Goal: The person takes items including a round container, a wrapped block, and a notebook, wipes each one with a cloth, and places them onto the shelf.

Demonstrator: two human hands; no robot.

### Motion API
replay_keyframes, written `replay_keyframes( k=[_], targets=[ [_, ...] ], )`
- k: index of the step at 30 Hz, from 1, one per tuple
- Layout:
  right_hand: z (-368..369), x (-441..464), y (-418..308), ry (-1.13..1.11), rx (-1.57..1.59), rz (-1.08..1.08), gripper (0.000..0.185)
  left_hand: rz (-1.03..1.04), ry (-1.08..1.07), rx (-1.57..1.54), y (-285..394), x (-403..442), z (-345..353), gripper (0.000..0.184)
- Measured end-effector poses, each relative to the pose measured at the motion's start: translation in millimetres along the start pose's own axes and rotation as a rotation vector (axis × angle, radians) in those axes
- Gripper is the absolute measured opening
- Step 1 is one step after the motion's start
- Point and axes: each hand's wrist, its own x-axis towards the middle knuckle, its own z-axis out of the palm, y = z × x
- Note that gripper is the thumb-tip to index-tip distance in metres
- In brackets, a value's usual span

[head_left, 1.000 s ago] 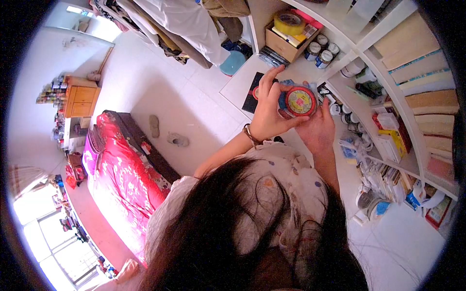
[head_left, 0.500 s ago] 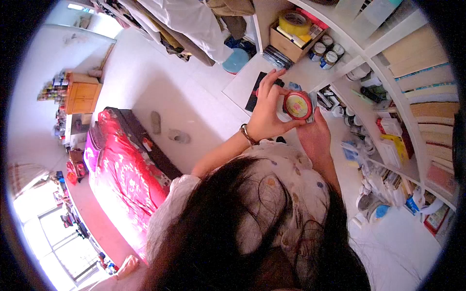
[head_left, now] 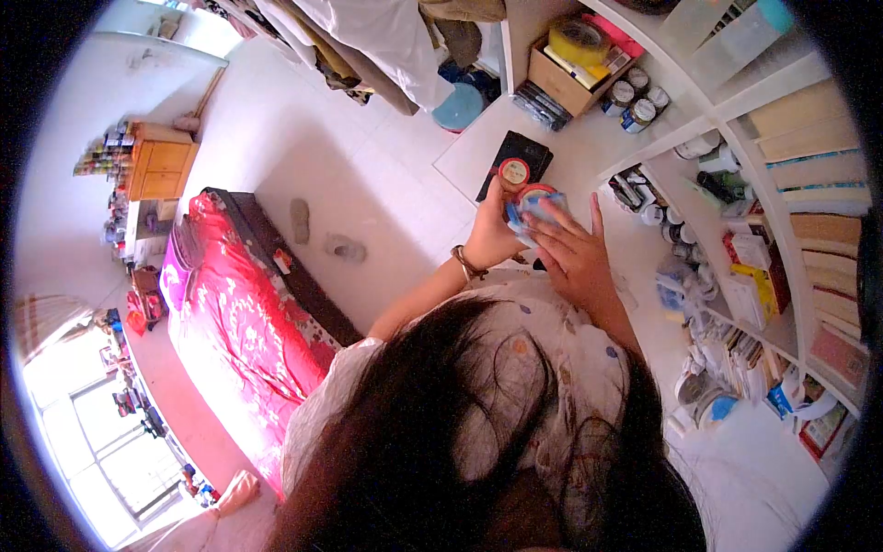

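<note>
My left hand (head_left: 494, 230), with a bracelet at the wrist, grips a round red-rimmed tin (head_left: 533, 192). My right hand (head_left: 575, 253) presses a crumpled blue-and-white cloth (head_left: 536, 217) against the tin, some fingers bent over it and one sticking out. The cloth covers much of the tin's face. Just beyond my left fingertips is a second small round red container with a pale label (head_left: 514, 173). Behind it a flat black case (head_left: 526, 152) lies on the white surface; whether the container touches the case I cannot tell.
A cardboard box (head_left: 563, 81) with yellow tape, dark packets (head_left: 541, 107) and several lidded jars (head_left: 638, 115) stand on the white shelf ahead. Crowded shelves (head_left: 736, 248) run along the right. Hanging clothes (head_left: 395, 55), a blue stool (head_left: 458, 109) and a red-covered bed (head_left: 244, 322) are at left.
The tin has moved left and tilted, its face now partly covered by the cloth. My right hand has come up over it. The second red container now shows plainly beyond my left hand.
</note>
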Motion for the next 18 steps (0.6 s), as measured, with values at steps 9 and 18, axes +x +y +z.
replay_keyframes(
  k=[9,18],
  targets=[
    [45.3,-90.9,46.1,0.404,0.649,1.005,0.035,0.012,0.211,0.685,-119.1,19.9,-37.4,0.067],
    [47.5,-124.5,37.5,0.542,0.594,0.974,0.026,-0.128,0.222,0.814,-166.1,18.5,-27.2,0.101]
  ],
)
